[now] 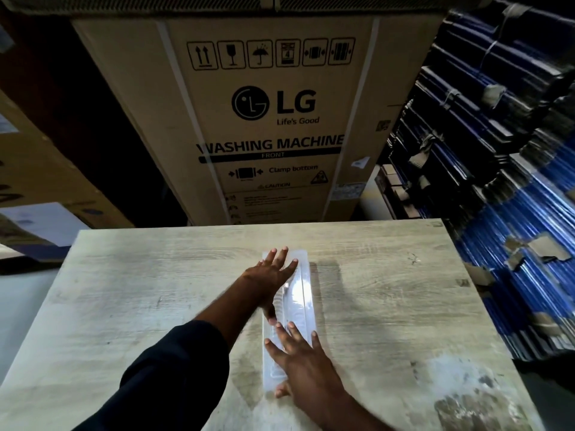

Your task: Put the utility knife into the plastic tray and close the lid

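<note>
Your view looks down at a pale wood-grain table (389, 306) with a long, narrow clear plastic tray (300, 293) lying near its middle, directly ahead of you. The tray's long axis runs away from your body, from its near end close to your right hand up to its far end close to your left hand's fingertips. Your left hand (270, 275), reaching out from a dark sleeve (174, 368), lies flat and spread over the far half of the tray, fingers fanned, palm down, the thumb trailing back along the tray's left edge. Your right hand (298, 362) lies flat over the near half, also spread, fingers pointing away from you. Neither hand pinches or grips anything; both seem to press down on the clear top surface, which looks like the lid, though blur and glare make it hard to tell whether it is fully seated. The utility knife cannot be made out with any certainty; a faint long shape shows through the plastic between your hands, so it is probably already inside the tray. Each hand covers its own end, so pressing along the length would likely finish the closing. Beyond the table stands a large cardboard washing machine box (264, 119), and bundled blue stacks (497, 181) rise to your right.
</note>
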{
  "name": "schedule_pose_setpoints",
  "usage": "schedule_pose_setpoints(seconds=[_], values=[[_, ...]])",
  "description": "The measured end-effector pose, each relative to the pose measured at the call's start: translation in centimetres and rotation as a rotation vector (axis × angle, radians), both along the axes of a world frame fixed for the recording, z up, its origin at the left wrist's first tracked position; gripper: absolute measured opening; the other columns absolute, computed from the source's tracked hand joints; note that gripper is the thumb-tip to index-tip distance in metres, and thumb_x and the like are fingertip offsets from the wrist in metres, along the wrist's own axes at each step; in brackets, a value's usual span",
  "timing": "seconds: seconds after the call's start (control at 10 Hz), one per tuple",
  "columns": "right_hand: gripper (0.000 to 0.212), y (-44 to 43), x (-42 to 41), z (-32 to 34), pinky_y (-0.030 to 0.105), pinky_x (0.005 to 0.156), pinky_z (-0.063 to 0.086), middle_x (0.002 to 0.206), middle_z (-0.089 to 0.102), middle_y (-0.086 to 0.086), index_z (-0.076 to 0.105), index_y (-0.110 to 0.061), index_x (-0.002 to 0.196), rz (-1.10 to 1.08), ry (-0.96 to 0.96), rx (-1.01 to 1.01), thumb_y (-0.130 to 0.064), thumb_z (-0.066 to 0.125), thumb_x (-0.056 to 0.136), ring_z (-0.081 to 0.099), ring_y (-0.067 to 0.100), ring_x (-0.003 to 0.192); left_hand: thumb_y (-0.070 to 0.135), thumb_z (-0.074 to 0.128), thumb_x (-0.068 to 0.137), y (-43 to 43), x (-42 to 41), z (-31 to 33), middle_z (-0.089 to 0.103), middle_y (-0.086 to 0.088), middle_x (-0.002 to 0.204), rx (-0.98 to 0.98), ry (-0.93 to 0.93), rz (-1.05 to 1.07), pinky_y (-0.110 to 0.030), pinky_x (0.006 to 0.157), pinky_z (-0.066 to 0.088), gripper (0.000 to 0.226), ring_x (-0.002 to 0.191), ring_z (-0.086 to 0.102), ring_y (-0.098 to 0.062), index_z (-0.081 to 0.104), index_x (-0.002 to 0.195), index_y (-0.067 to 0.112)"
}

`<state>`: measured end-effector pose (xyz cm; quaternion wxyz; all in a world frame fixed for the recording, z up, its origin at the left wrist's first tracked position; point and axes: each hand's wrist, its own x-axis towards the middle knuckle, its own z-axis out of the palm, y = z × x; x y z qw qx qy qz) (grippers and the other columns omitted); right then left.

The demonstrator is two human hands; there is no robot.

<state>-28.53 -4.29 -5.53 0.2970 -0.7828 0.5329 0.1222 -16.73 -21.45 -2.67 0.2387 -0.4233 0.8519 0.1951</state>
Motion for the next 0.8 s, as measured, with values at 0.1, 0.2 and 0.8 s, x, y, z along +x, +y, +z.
schedule_pose_setpoints(seconds=[0.1, 0.2, 0.8], values=[[0.09, 0.1, 0.4, 0.2, 0.061, 0.121, -0.009, 0.166, -0.024, 0.0, 0.005, -0.03, 0.159, 0.004, 0.041, 0.002, -0.04, 0.063, 0.092, -0.017, 0.025, 0.155, 0.035, 0.099, 0.056, -0.2, 0.4, -0.4, -0.023, -0.019, 0.169, 0.013, 0.037, 0.023, -0.053, 0.128, 0.01, 0.152, 0.157, -0.018, -0.042, -0.008, 0.163, 0.021], [0.09, 0.6, 0.9, 0.8, 0.064, 0.119, -0.007, 0.168, -0.021, 0.002, 0.003, -0.029, 0.159, -0.026, 0.06, 0.018, -0.033, 0.064, 0.093, -0.018, 0.026, 0.155, 0.033, 0.099, 0.057, -0.3, 0.3, -0.4, -0.023, -0.018, 0.169, 0.022, 0.033, 0.025, -0.055, 0.129, 0.013, 0.15, 0.157, -0.018, -0.042, -0.007, 0.163, 0.022], [0.076, -0.4, 0.7, 3.9, 0.057, 0.125, 0.007, 0.171, -0.003, -0.006, 0.02, -0.037, 0.157, -0.161, -0.114, 0.185, -0.03, 0.064, 0.095, -0.008, 0.02, 0.157, 0.05, 0.084, 0.074, 1.4, -0.3, 0.4, -0.014, -0.015, 0.172, 0.028, 0.243, 0.24, -0.048, 0.129, 0.014, 0.122, 0.16, -0.007, -0.036, 0.003, 0.163, 0.029]])
